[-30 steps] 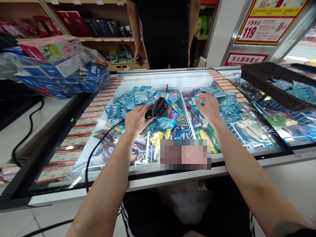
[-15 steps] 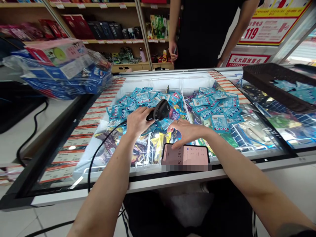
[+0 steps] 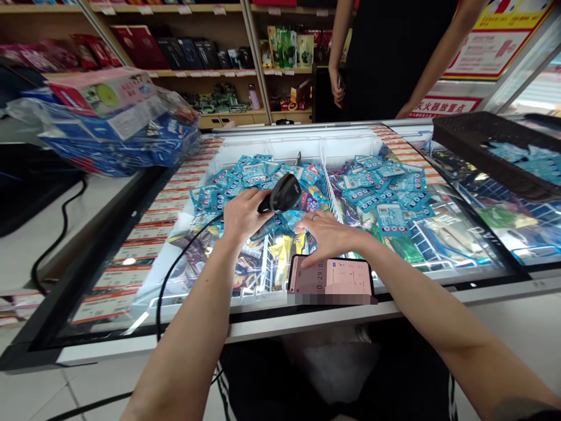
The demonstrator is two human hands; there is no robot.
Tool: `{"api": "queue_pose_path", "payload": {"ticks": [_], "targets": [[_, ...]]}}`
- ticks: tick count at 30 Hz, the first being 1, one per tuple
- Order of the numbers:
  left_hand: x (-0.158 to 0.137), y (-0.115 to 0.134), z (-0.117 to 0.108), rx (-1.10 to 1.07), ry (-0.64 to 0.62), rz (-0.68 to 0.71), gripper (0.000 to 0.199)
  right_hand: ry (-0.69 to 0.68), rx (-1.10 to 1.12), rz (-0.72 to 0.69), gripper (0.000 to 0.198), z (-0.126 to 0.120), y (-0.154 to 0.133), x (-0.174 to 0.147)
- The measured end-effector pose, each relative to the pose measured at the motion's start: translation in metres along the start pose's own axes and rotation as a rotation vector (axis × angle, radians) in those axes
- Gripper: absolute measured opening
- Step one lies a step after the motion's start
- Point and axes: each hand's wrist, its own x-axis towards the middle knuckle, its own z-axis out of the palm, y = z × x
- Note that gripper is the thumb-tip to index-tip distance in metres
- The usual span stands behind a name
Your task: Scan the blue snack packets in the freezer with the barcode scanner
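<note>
In the head view, my left hand (image 3: 245,215) is wrapped round the handle of a black barcode scanner (image 3: 286,193), its head tilted up to the right. From it a black cable (image 3: 175,262) runs down to the left. My right hand (image 3: 326,234) hovers over the phone (image 3: 346,278), thumb and fingers apart, holding nothing; whether the thumb touches the phone I cannot tell. The phone lies at the front edge of the freezer with a timer on its lit screen. Blue packets (image 3: 254,173) lie under and behind the scanner, and more blue packets (image 3: 388,187) are to the right.
A chest freezer with a glass top (image 3: 144,286) spans the front, a white wire divider (image 3: 332,190) inside. Plastic-wrapped boxes (image 3: 114,128) stand at left. A dark brown basket (image 3: 477,140) sits at right. Across the freezer stands a person in black (image 3: 394,58), before stocked shelves (image 3: 210,73).
The person across the freezer has shifted to the right. My hands, the scanner and the phone have stayed almost in place.
</note>
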Motion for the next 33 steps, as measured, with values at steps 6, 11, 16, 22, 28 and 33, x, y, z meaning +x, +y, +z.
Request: {"api": "queue_pose_path", "payload": {"ticks": [6, 11, 16, 22, 28, 33], "targets": [[0.000, -0.002, 0.000, -0.004, 0.023, -0.017, 0.036, 0.053, 0.235, 0.024, 0.055, 0.002, 0.018, 0.005], [0.000, -0.004, 0.000, -0.023, 0.047, -0.048, 0.036, 0.308, 0.149, 0.108, 0.037, 0.003, 0.039, 0.018], [-0.001, -0.006, -0.001, -0.019, 0.055, -0.056, 0.037, 0.247, -0.073, -0.064, 0.050, 0.006, 0.040, 0.030], [0.000, -0.007, -0.004, -0.017, 0.069, -0.080, 0.038, 0.260, -0.186, -0.051, 0.038, -0.003, 0.053, 0.023], [-0.001, -0.008, -0.002, -0.030, 0.086, -0.089, 0.039, 0.424, -0.277, 0.252, 0.054, -0.003, 0.057, 0.016], [-0.001, -0.007, 0.001, -0.023, 0.083, -0.043, 0.037, 0.511, -0.347, 0.349, 0.078, 0.010, 0.046, 0.024]]}}
